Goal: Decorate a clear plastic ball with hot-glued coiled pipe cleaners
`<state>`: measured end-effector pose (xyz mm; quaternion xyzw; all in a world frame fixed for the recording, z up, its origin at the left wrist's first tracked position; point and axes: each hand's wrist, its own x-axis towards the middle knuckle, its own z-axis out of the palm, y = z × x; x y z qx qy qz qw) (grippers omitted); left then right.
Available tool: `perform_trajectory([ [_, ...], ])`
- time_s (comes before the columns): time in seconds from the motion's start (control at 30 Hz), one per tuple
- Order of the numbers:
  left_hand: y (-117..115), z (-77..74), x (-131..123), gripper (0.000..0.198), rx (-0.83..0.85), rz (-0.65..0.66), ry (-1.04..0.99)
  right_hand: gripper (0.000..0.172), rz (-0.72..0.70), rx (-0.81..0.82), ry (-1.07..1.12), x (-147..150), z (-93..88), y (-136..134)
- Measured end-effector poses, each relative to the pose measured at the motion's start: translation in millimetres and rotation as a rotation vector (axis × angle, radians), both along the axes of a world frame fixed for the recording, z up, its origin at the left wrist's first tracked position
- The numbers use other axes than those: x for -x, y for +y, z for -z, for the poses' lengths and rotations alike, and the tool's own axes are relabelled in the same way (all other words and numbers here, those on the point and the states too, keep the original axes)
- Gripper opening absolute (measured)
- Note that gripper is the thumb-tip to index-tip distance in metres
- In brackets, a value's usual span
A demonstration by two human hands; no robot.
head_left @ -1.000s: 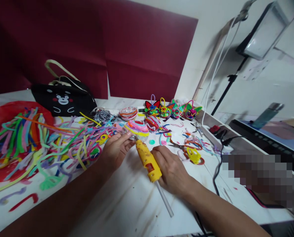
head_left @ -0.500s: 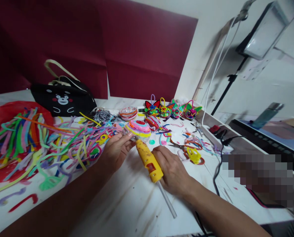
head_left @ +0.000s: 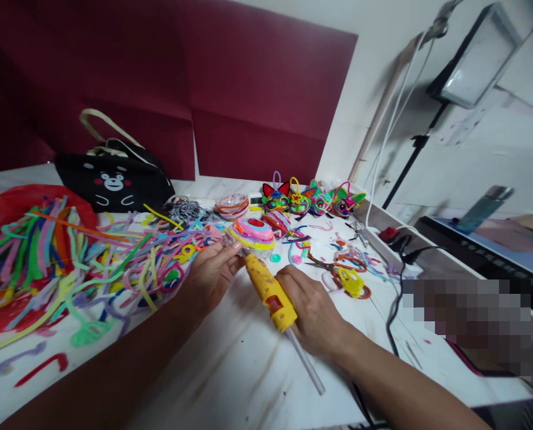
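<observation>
The right hand [head_left: 308, 307] is wrapped around one yellow plastic glue gun [head_left: 268, 289], a single translucent glue stick [head_left: 305, 361] jutting from its rear. Beyond its nozzle, the left hand [head_left: 210, 272] pinches the near left edge of a clear plastic dome ringed with multicoloured fuzzy strips [head_left: 251, 233] (whether nozzle and dome touch, I cannot tell). One pair of orange-handled metal scissors [head_left: 322, 263] lies to the right. Farther back sit two more striped domes [head_left: 231, 207], then four eared, brightly coloured fuzzy ornaments [head_left: 299, 203].
</observation>
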<state>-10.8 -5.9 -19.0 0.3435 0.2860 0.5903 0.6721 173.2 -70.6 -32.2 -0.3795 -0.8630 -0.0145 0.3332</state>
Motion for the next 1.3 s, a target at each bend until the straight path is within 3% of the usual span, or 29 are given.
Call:
perform_trajectory([
  [0.37, 0.5, -3.5, 0.3, 0.012, 0.058, -0.085, -0.011, 0.025, 0.006, -0.026, 0.024, -0.4, -0.8, -0.8],
  [0.97, 0.2, 0.3, -0.5, 0.016, -0.041, -0.003, 0.019, 0.022, -0.029, 0.019, 0.051, 1.4, -0.9, -0.7],
  [1.3, 0.2, -0.9, -0.5, 0.016, -0.029, -0.039, 0.061, 0.017, -0.03, -0.003, 0.078, 1.3, 0.0, -0.9],
])
